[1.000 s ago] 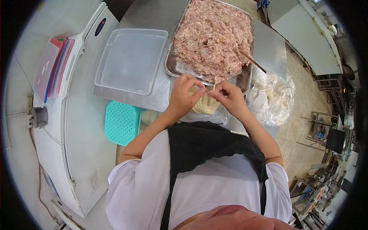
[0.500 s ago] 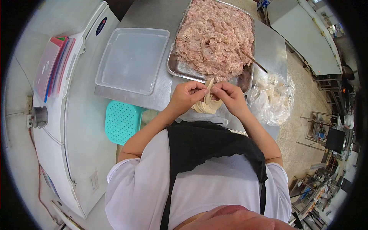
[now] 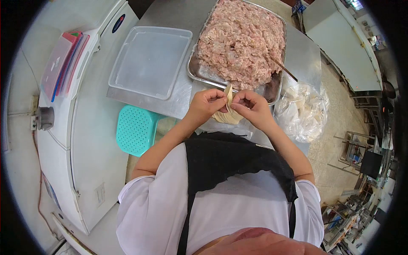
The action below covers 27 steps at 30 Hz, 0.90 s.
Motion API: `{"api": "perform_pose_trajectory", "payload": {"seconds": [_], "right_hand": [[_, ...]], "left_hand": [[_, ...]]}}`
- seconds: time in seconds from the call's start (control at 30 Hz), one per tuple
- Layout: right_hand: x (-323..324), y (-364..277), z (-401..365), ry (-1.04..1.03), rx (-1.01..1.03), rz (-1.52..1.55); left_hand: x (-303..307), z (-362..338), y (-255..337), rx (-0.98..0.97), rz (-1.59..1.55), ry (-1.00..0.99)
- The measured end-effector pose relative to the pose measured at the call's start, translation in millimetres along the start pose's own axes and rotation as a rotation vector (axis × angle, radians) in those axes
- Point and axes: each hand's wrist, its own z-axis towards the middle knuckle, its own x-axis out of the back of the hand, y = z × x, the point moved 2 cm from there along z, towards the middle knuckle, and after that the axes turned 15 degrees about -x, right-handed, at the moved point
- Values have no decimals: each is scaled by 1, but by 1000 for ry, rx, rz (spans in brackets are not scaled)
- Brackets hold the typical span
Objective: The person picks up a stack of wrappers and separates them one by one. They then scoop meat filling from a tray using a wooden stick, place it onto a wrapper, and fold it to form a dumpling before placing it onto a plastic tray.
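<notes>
Item: dough wrapper (image 3: 229,94), 1 pc, held upright betw. left hand (image 3: 207,104) & right hand (image 3: 250,106), above wrapper stack (image 3: 225,118), near meat tray (image 3: 192,73). Grip: both hands' fingertips pinched on its edges. Handling, prob.: light, soft, tears easily; hold by rim.

Downward view at a steel table (image 3: 304,51): the left hand (image 3: 206,104) and right hand (image 3: 251,106) meet at its near edge, the fingertips of both pinching a folded dough wrapper (image 3: 229,94) held upright between them — a stack of wrappers (image 3: 225,117) lies just beneath. At twelve o'clock from the hands stands a metal tray (image 3: 196,73) heaped with minced filling (image 3: 242,42), a wooden stick (image 3: 284,69) leaning out at its right side. A clear plastic container (image 3: 148,59) lies at ten o'clock, a plastic bag (image 3: 304,108) of pale dough pieces at three o'clock, a teal perforated stool (image 3: 135,129) at nine o'clock.
</notes>
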Motion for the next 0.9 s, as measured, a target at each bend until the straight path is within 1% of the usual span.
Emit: {"api": "perform_pose_trajectory", "payload": {"seconds": [0.13, 0.23, 0.3, 0.43, 0.5, 0.53, 0.6, 0.73, 0.8, 0.83, 0.87, 0.9], "right_hand": [[1, 2, -1, 3, -25, -39], [2, 8, 1, -22, -31, 42], [2, 10, 0, 1, -38, -48], [5, 15, -1, -6, -49, -35], [5, 13, -2, -44, -51, 71], [5, 15, -2, -46, -50, 69], [6, 22, 1, 16, 28, -46], [10, 32, 5, -13, -7, 18], [17, 44, 11, -53, -116, 16], [19, 52, 14, -55, -115, 15], [20, 61, 16, -42, -151, -51], [22, 69, 17, -29, -186, -117]], "left_hand": [[-2, -3, -1, -25, 17, 12], [-6, -6, 2, 7, 20, 39], [-9, -8, -1, -24, 41, 18], [-11, -11, -6, -32, 34, 44], [-13, -12, -7, -39, 76, 20], [-14, -13, -9, -40, 76, 22], [-15, -15, -13, -115, 170, -3], [-2, -15, -21, -104, 287, 47], [14, -13, -21, -106, 76, 242], [24, -15, -19, -93, 10, 313], [29, -16, -9, -78, -56, 383], [37, -17, -4, -137, -107, 427]]}}
